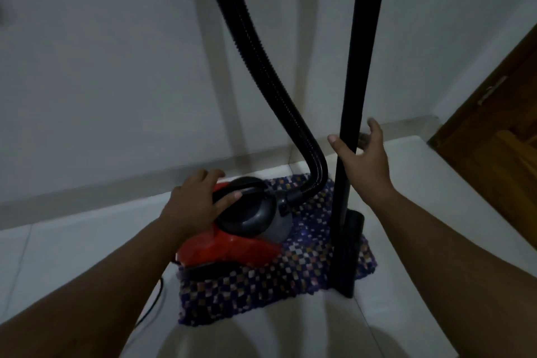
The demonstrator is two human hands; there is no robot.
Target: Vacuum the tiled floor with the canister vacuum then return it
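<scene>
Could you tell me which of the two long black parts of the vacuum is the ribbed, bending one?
The hose, left of the wand: corrugated, curving down into the canister. The wand is smooth, straight and upright.

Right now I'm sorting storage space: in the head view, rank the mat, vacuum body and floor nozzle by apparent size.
1. Mat
2. Vacuum body
3. Floor nozzle, seen end-on, so unsure

Red-and-grey vacuum [247,229], black hose [261,67], blue checkered mat [261,285], white tiles [406,241].
</scene>
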